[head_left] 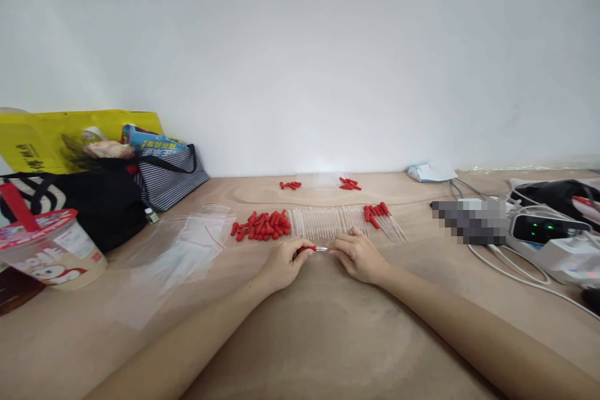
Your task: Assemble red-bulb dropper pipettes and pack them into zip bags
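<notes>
My left hand (281,264) pinches a red rubber dropper bulb (305,249). A clear glass dropper tube (321,249) reaches from the bulb's end to the fingertips of my right hand (360,259), which are closed on it. How deep the tube sits in the bulb cannot be made out. Just beyond my left hand lies a pile of loose red bulbs (267,225). Thin clear tubes (323,222) lie side by side in a row beyond both hands. Right of that row are several droppers (385,222) with red bulbs on their tubes.
Clear zip bags (187,244) lie to the left, near a drink cup (70,256) and a striped bag (171,178). Farther back are more red bulbs (291,185) and red-tipped droppers (350,184). Cables (515,270) and a device with a display (546,229) occupy the right.
</notes>
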A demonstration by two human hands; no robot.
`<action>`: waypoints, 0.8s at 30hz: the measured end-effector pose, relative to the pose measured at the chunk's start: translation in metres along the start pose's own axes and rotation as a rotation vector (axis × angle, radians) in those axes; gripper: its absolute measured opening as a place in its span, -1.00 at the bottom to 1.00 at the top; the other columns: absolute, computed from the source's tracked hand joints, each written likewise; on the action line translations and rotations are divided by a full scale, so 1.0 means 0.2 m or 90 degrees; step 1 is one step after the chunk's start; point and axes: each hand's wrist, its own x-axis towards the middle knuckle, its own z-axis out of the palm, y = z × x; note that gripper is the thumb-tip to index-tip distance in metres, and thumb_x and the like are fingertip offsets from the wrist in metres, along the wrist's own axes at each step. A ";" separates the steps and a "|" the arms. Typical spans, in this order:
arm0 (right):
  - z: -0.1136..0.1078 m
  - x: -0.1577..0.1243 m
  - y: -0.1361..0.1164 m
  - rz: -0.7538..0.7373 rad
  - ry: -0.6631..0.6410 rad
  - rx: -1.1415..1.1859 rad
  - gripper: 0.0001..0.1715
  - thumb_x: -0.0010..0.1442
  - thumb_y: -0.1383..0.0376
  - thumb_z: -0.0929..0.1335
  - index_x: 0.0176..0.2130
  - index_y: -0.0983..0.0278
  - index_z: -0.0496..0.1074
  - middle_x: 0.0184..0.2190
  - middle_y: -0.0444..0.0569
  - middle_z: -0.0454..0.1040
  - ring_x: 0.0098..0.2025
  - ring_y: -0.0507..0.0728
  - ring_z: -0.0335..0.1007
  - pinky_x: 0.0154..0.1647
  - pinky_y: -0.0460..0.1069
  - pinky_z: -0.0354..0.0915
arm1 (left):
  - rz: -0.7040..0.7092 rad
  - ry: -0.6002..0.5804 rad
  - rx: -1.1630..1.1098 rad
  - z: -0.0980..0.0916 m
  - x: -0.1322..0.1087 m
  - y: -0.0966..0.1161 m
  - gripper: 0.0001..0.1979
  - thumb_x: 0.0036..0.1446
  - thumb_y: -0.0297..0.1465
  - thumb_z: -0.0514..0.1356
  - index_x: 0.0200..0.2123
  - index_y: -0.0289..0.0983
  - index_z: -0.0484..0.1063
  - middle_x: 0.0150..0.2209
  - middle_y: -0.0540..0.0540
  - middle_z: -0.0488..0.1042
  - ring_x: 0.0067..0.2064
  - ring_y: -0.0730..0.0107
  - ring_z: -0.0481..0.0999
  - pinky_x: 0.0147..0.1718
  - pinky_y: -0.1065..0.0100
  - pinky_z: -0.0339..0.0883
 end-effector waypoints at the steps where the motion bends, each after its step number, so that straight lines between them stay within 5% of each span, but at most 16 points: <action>1: 0.00 0.00 0.00 -0.003 -0.001 -0.012 -0.77 0.17 0.37 0.15 -0.30 0.29 0.36 -0.44 -0.04 0.42 -0.44 0.05 0.25 -0.34 -0.01 -0.04 | 0.004 -0.001 0.007 0.00 0.00 0.00 -0.83 0.10 -0.44 0.02 -0.40 -0.29 0.40 -0.43 -0.02 0.44 -0.39 0.41 0.38 -0.38 0.42 0.20; 24: 0.01 0.03 -0.03 0.047 -0.022 0.145 -0.85 0.14 0.41 0.17 -0.39 0.30 0.29 -0.46 -0.09 0.41 -0.42 0.03 0.25 -0.30 -0.03 0.02 | 0.066 -0.010 0.074 0.01 -0.02 0.02 -0.83 0.12 -0.44 0.01 -0.40 -0.31 0.38 -0.46 -0.04 0.42 -0.41 0.43 0.38 -0.41 0.44 0.22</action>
